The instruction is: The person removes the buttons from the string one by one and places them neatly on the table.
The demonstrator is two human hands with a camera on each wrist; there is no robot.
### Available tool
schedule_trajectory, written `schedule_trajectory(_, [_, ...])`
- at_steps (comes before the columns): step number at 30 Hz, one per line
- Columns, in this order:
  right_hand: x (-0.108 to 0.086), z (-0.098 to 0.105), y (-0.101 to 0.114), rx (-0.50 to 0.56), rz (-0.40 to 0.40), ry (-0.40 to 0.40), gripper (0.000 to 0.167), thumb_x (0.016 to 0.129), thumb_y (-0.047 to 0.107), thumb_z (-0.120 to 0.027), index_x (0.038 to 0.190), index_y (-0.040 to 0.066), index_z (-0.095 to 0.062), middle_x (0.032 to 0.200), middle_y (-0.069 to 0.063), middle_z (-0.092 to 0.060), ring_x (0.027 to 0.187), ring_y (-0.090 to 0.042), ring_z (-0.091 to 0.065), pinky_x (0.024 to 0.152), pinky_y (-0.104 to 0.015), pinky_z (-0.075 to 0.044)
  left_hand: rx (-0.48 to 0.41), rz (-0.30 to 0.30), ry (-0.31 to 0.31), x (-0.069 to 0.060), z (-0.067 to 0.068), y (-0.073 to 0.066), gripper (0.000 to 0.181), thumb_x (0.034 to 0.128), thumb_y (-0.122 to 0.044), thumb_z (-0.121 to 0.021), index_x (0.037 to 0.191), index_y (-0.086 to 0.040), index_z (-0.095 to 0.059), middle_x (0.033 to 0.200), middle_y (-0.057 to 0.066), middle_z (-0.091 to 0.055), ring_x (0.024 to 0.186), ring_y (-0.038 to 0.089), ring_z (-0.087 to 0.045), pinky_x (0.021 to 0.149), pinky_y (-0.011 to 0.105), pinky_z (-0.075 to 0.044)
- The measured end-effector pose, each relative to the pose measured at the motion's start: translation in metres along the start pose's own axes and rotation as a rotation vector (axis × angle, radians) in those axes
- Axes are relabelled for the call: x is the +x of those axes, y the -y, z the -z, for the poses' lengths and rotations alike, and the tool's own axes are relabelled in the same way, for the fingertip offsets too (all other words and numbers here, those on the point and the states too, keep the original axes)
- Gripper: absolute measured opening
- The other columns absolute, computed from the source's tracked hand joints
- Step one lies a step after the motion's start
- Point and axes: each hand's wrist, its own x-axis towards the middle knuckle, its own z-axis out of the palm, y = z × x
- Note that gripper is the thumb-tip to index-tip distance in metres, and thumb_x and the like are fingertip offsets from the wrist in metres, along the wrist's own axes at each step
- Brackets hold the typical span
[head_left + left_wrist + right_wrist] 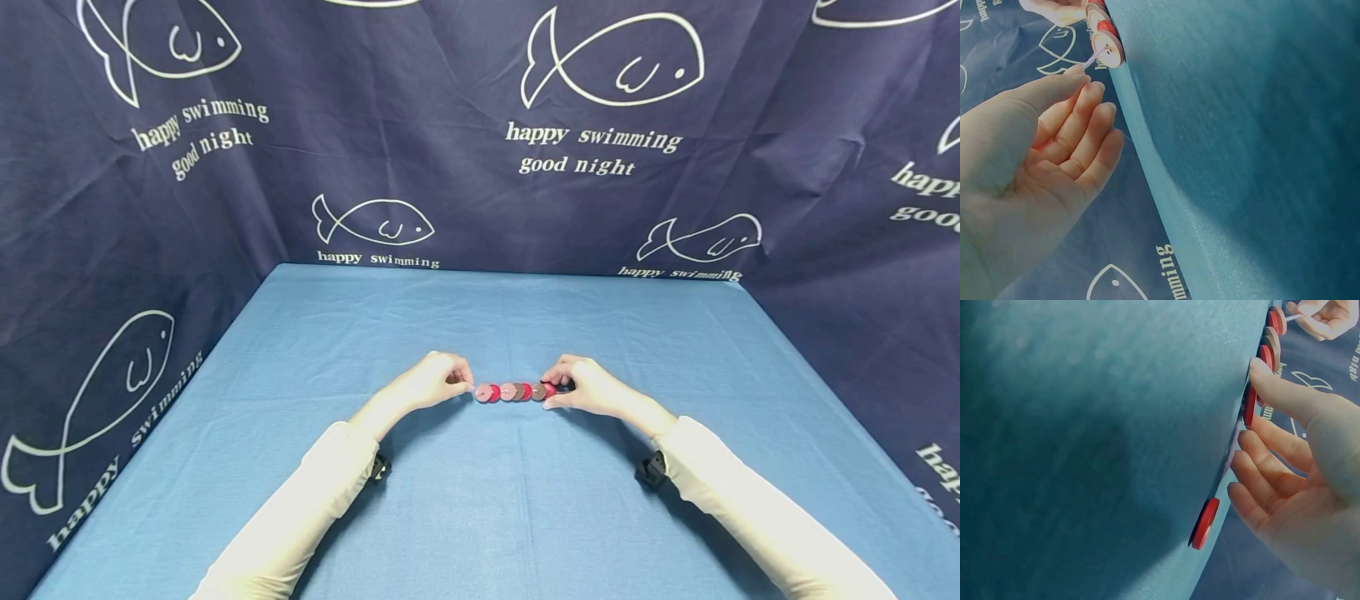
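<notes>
A row of overlapping round buttons point(508, 391), pink, red and brown, lies on the blue cloth between the two hands. From the pink end button point(1109, 50) runs a thin pale purple string point(1090, 61). My left hand point(435, 381) pinches this string between thumb and index finger, its other fingers loosely bent. At the row's other end, my right hand point(588, 387) holds a red button point(1250, 405) with thumb and fingers, partly covering it. Beyond those fingers, more purple string point(1232, 447) trails along the cloth. Another red button point(1205, 524) sits apart, near the right hand's little finger.
A blue cloth point(480, 517) covers the table. Dark blue fabric point(480, 150) printed with white fish and words hangs around the back and sides. Small black devices point(651, 469) are worn at both wrists, beside the cream sleeves point(720, 475).
</notes>
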Motion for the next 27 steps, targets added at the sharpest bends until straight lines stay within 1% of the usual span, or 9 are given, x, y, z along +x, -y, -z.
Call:
schedule_trajectory(4, [0.0004,-0.0005,-0.0006,0.006,0.007,0.003,0.035,0.073,0.024,-0.080,0.100,0.005,-0.070,0.084,-0.003,-0.060,0.078,-0.019,-0.055,0.070,-0.027,-0.044,0.000,-0.008,-0.003,-0.0006,0.0007,0.0001,0.006,0.0847,-0.013,-0.068,0.079,-0.011,-0.066,0.071,-0.002,-0.065,0.064,0.001,-0.053,0.062,0.017,-0.044])
schedule_trajectory(9, [0.0011,-0.0008,-0.0006,0.011,0.009,0.013,0.029,0.073,0.022,-0.079,0.097,0.007,-0.071,0.082,-0.003,-0.060,0.076,-0.019,-0.055,0.068,-0.025,-0.043,0.003,-0.010,-0.007,-0.0006,0.0007,0.0000,0.007,0.0844,-0.012,-0.068,0.078,-0.010,-0.065,0.070,-0.002,-0.064,0.063,0.001,-0.053,0.062,0.017,-0.044])
schedule_trajectory(13, [0.0015,-0.0009,0.0003,0.003,0.011,0.015,0.027,0.073,0.021,-0.079,0.096,0.008,-0.072,0.082,-0.002,-0.060,0.076,-0.018,-0.055,0.069,-0.025,-0.044,-0.001,-0.001,-0.002,-0.0005,0.0001,0.0005,0.007,0.0846,-0.011,-0.067,0.078,-0.010,-0.065,0.070,-0.002,-0.064,0.063,0.002,-0.053,0.061,0.017,-0.045])
schedule_trajectory(27, [0.0006,0.0005,0.0014,0.000,0.007,0.016,0.026,0.075,0.019,-0.078,0.097,0.007,-0.072,0.081,-0.002,-0.059,0.076,-0.017,-0.055,0.069,-0.026,-0.044,-0.020,0.031,0.031,-0.0010,-0.0002,0.0011,0.007,0.0853,-0.010,-0.066,0.079,-0.009,-0.065,0.069,-0.002,-0.065,0.061,0.001,-0.053,0.061,0.016,-0.045])
